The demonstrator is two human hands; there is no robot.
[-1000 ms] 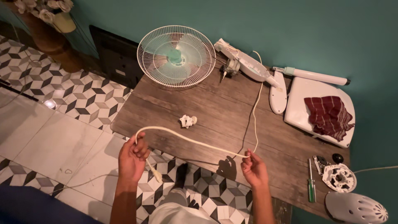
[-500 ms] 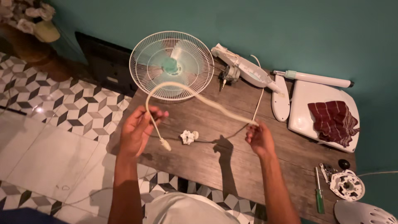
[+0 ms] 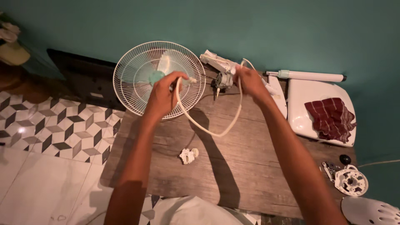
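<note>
My left hand (image 3: 163,95) grips one end of a cream power cord (image 3: 208,130) in front of the white fan guard with green blades (image 3: 137,71). My right hand (image 3: 249,81) holds the cord's other part near the fan motor and neck assembly (image 3: 223,73) at the far side of the wooden table (image 3: 233,166). Between my hands the cord hangs in a U-shaped loop above the table. A small white plastic part (image 3: 188,155) lies on the table below the loop.
A white fan base (image 3: 310,104) with a dark red striped cloth (image 3: 331,118) lies at the right, a white pole (image 3: 310,76) behind it. A round white part (image 3: 351,181), a black knob (image 3: 345,159) and a vented cover (image 3: 371,210) lie at the lower right. Patterned tile floor (image 3: 46,129) is at the left.
Both hands have moved away from the near table edge to the far side by the fan, carrying the cord, which now hangs as a shorter loop between them.
</note>
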